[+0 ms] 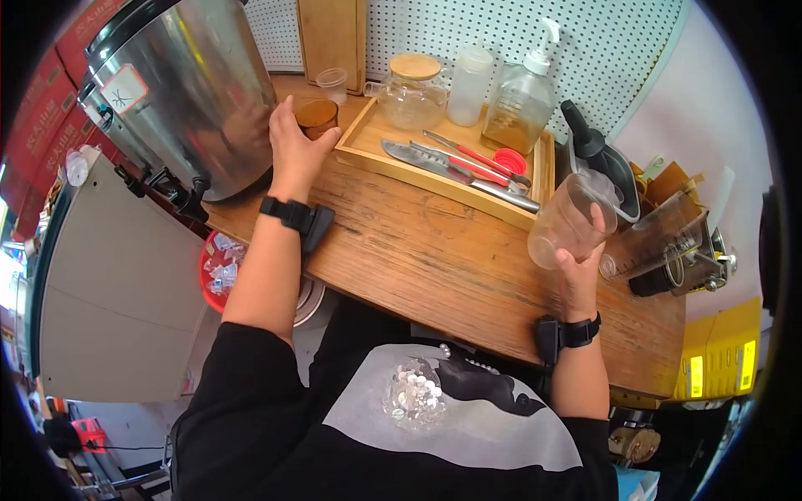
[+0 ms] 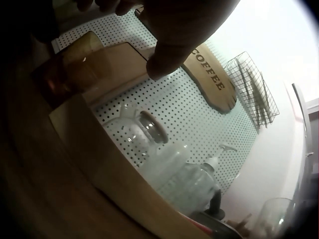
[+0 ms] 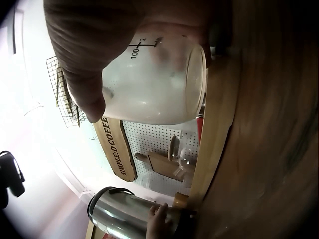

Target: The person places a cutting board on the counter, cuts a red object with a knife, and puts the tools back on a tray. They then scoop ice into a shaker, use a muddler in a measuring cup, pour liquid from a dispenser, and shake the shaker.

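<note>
With the left hand (image 1: 294, 149) wrapped round the brown cup (image 1: 317, 117) beside the urn (image 1: 180, 88), and the right hand (image 1: 580, 269) gripping the clear measuring cup (image 1: 571, 220) far across from the urn, both are best kept level.

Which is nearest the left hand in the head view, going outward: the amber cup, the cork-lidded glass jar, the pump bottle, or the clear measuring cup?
From the left hand:
1. Amber cup, gripped by that hand beside the steel urn.
2. Cork-lidded glass jar, at the tray's back left corner.
3. Pump bottle, at the tray's back right.
4. Clear measuring cup, held up by the right hand.
</note>
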{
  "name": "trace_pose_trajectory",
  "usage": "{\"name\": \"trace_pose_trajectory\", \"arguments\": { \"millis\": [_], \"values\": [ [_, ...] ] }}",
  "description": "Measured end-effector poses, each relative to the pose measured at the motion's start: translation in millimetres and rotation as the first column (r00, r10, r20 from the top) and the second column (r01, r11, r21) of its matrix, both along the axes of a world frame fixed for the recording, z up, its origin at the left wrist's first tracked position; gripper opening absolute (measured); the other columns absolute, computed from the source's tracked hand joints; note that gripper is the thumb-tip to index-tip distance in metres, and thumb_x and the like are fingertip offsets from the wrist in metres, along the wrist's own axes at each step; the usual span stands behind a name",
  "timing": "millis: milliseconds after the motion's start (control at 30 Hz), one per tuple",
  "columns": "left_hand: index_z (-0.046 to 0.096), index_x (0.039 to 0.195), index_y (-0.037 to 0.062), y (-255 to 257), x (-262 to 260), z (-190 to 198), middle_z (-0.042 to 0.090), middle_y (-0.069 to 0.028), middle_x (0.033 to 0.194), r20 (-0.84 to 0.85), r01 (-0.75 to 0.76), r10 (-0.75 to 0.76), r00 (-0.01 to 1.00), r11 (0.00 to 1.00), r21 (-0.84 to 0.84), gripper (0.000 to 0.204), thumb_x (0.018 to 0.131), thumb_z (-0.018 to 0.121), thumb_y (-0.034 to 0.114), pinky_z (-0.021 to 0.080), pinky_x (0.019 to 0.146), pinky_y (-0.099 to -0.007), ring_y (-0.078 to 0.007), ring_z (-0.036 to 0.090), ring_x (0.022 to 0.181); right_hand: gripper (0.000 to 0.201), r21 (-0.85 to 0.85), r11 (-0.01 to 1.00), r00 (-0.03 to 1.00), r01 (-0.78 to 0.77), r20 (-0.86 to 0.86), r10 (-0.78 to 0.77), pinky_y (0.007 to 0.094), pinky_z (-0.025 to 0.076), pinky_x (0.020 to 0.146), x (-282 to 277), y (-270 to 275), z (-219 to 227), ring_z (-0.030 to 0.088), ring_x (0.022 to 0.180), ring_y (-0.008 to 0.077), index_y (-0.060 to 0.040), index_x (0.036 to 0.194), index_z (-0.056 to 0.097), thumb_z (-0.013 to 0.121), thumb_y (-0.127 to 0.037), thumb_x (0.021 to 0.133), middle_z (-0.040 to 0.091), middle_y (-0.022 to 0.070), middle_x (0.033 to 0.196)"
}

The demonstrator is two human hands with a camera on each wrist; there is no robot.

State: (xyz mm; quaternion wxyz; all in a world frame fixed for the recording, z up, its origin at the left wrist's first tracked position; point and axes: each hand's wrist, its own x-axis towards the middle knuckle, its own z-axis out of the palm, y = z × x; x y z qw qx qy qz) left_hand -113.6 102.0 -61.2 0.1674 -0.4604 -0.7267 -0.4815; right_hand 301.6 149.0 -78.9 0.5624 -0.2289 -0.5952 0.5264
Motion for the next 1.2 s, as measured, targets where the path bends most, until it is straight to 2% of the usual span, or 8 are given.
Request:
{"name": "trace_pose_trajectory", "arguments": {
  "millis": [467,667,733,800,833,933,1067,1200],
  "values": [
    [0.036,0.137,0.0017,22.9,-19.2,-0.6,0.045,-0.0242,0.131,0.116,-0.042,0.053,0.992,0.994,-0.099,0.084,0.068,0.078,0.027,0.039,0.101,-0.0395,-0.0376,0.045,0.122,0.099,-0.022,0.998,0.996,0.057,0.071,-0.055,0.0392,0.041,0.101,-0.4,-4.4,-0.2,0.045,0.122,0.0255,-0.0121,0.144,0.019,0.08,-0.013,0.067,0.04,0.0123,0.132],
    [0.038,0.136,0.0039,-29.7,34.6,34.7,0.049,-0.019,0.126,0.109,0.2,-0.196,0.975,0.979,-0.028,0.079,0.069,0.076,0.02,0.043,0.097,-0.0386,-0.0306,0.052,0.114,0.1,-0.013,0.998,0.99,0.056,0.134,-0.053,0.0389,0.041,0.1,-0.3,-3.9,0.8,0.044,0.121,0.0258,-0.0114,0.145,0.019,0.081,-0.014,0.066,0.039,0.0126,0.132],
    [0.038,0.137,0.0062,-37.0,65.0,38.1,0.049,-0.016,0.125,0.207,0.497,-0.491,0.847,0.868,0.026,0.079,0.068,0.077,0.018,0.045,0.093,-0.0368,-0.0264,0.054,0.109,0.102,0.07,0.997,0.98,0.041,0.192,-0.053,0.0391,0.038,0.102,-1.8,-3.3,0.8,0.043,0.122,0.0256,-0.0108,0.145,0.019,0.083,-0.016,0.065,0.039,0.0125,0.132],
    [0.037,0.138,0.0089,-37.1,88.0,31.8,0.05,-0.015,0.124,0.246,0.663,-0.635,0.732,0.747,-0.045,0.083,0.067,0.079,0.018,0.046,0.09,-0.0349,-0.0249,0.055,0.105,0.104,0.075,0.996,0.974,0.039,0.218,-0.055,0.0392,0.037,0.103,-3.8,-7.0,3.9,0.042,0.124,0.0259,-0.0109,0.145,0.019,0.084,-0.016,0.064,0.039,0.0125,0.133],
    [0.035,0.14,0.0115,-33.4,99.3,22.0,0.05,-0.0151,0.124,0.441,0.784,-0.71,0.55,0.621,0.023,0.087,0.065,0.08,0.02,0.046,0.089,-0.0345,-0.0255,0.054,0.107,0.105,0.089,0.995,0.97,0.035,0.238,-0.055,0.0393,0.036,0.104,-4.7,-9.2,6.3,0.04,0.125,0.0263,-0.011,0.145,0.019,0.084,-0.017,0.064,0.039,0.0125,0.134],
    [0.031,0.141,0.0111,-25.9,140.3,11.7,0.047,-0.0154,0.127,0.448,0.923,-0.832,0.327,0.384,0.038,0.092,0.064,0.081,0.014,0.045,0.093,-0.0357,-0.0253,0.049,0.113,0.107,0.152,0.988,0.946,0.028,0.316,-0.076,0.0389,0.035,0.105,-3.1,-14.3,13.0,0.04,0.127,0.0266,-0.0109,0.145,0.018,0.085,-0.018,0.063,0.039,0.0136,0.136],
    [0.029,0.143,0.0136,-11.0,172.7,5.0,0.046,-0.0118,0.128,0.336,0.954,-0.899,0.281,0.299,0.001,0.095,0.063,0.081,0.009,0.044,0.095,-0.0353,-0.0222,0.049,0.113,0.107,0.34,0.939,0.852,0.041,0.479,-0.211,0.039,0.035,0.105,11.8,-14.6,22.4,0.041,0.127,0.0268,-0.0104,0.145,0.02,0.086,-0.018,0.061,0.041,0.0153,0.136],
    [0.028,0.144,0.0148,-7.5,184.3,3.0,0.046,-0.0116,0.128,0.439,0.971,-0.872,0.216,0.241,0.002,0.098,0.063,0.082,0.008,0.043,0.096,-0.0358,-0.0234,0.049,0.114,0.103,0.45,0.892,0.732,0.033,0.597,-0.328,0.0383,0.037,0.104,26.1,-15.4,35.9,0.044,0.125,0.0284,-0.0087,0.142,0.029,0.087,-0.017,0.058,0.044,0.0162,0.134]
  ]
}}
